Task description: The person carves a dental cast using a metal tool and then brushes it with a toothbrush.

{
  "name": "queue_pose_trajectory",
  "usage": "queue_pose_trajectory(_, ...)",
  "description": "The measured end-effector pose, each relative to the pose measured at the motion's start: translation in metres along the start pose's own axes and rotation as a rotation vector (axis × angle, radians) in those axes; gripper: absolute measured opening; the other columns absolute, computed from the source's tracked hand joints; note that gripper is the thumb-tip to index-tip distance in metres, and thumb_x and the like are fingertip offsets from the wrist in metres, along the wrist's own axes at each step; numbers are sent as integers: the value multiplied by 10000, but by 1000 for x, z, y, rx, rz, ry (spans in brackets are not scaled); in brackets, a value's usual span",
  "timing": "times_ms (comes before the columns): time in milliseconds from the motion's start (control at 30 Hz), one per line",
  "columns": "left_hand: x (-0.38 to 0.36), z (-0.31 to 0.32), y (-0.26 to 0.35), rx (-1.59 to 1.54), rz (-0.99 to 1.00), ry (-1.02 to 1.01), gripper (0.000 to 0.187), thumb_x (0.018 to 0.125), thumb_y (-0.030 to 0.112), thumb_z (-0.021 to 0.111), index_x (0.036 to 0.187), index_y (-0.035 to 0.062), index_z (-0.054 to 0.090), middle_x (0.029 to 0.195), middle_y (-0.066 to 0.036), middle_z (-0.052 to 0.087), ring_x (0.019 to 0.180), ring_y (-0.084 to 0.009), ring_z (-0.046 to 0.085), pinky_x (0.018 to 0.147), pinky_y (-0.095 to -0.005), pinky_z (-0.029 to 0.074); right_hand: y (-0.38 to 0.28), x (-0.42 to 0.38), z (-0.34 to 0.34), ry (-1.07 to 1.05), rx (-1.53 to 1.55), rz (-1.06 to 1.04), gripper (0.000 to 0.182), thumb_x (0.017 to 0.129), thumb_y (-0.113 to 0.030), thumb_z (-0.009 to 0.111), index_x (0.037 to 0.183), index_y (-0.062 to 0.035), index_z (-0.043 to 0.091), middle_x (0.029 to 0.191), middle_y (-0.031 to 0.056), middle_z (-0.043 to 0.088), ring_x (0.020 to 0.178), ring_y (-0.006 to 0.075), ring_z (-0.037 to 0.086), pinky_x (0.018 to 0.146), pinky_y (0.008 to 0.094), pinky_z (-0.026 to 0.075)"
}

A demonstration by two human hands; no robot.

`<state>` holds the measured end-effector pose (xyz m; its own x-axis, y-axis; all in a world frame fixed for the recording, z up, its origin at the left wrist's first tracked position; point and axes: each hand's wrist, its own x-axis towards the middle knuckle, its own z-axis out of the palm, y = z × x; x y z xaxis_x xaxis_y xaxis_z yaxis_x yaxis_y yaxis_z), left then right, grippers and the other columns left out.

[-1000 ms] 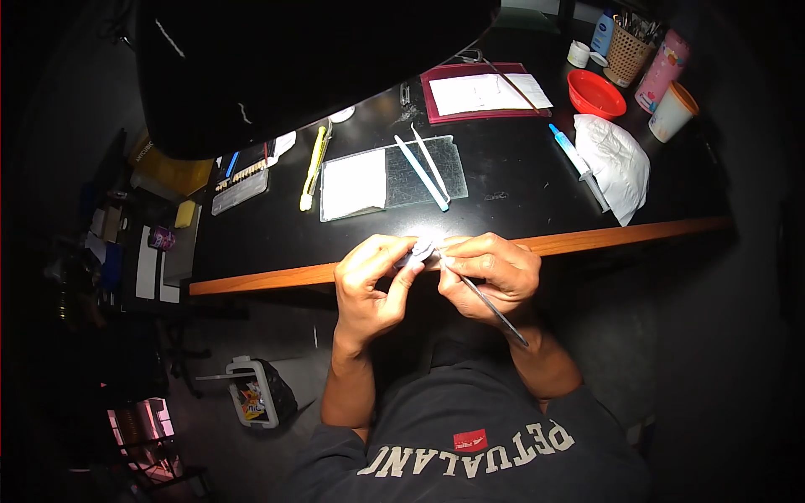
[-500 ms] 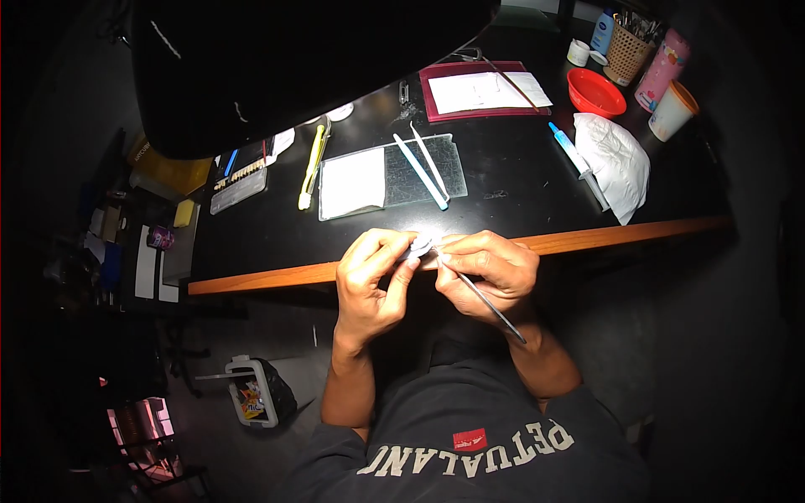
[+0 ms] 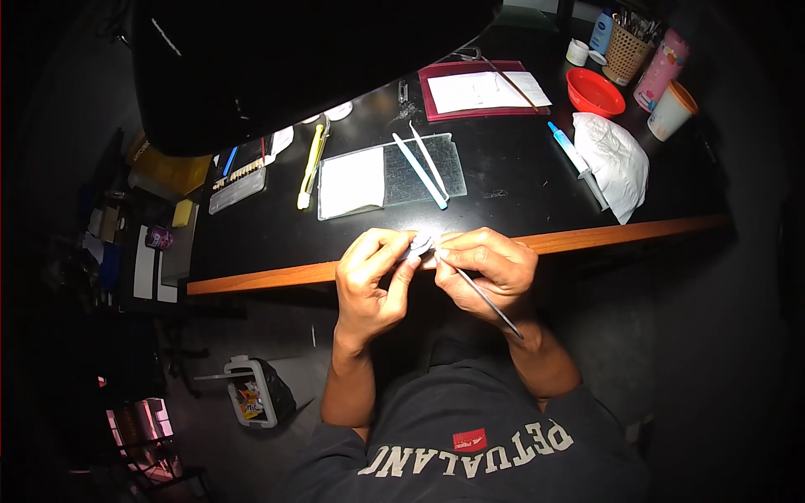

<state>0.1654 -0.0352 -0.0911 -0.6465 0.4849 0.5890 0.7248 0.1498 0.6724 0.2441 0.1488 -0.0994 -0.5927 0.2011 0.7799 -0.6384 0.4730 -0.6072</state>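
Between the thumb and fingers of my left hand (image 3: 371, 272) is a small pale bluish-grey piece (image 3: 418, 246), its details washed out by bright light. My right hand (image 3: 490, 267) pinches a thin dark rod-like tool (image 3: 486, 300). The tool's rear end slants back over my right wrist, and its front end lies at the small piece, where my fingers partly hide it. Both hands meet just at the table's wooden front edge (image 3: 277, 277). Beyond them lies a glass plate (image 3: 457, 172) with a white paper (image 3: 352, 183) and tweezers (image 3: 428, 159) on it.
A black lamp-like shape (image 3: 293, 67) hangs over the table's far left. At right are a syringe (image 3: 579, 163), a crumpled white tissue (image 3: 616, 163), a red bowl (image 3: 595, 92) and a cup (image 3: 673, 111). A yellow tool (image 3: 312, 168) lies left. A bin (image 3: 251, 394) stands on the floor.
The tool's rear end has shifted very slightly left and up in my right hand. Both hands otherwise keep nearly the same place and grip.
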Motion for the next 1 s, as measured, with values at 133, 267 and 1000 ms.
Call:
queue_pose_trajectory(133,-1,-2,-3,33,38,-15,303,889,-90,780,1187,-36,790,1036,-135,760,829,-157,717,619,-244,550,0,0,0,-3,3,-2,175,805,82,844,952,3,792,916,137,800,856,242,827,718,314,664)
queue_pose_trajectory(267,-2,-2,-1,31,31,-3,329,857,-85,799,1180,-27,796,1020,-131,767,788,-148,707,601,-246,528,2,-1,1,-3,14,7,171,795,89,832,936,5,786,912,139,801,861,257,831,724,316,666)
queue_pose_trajectory(1000,2,-2,3,35,4,3,279,846,-56,794,1124,-38,785,970,-147,744,831,-276,715,725,-351,557,0,4,-4,-60,45,-7,183,789,98,860,942,19,797,922,153,806,896,286,829,779,343,667)
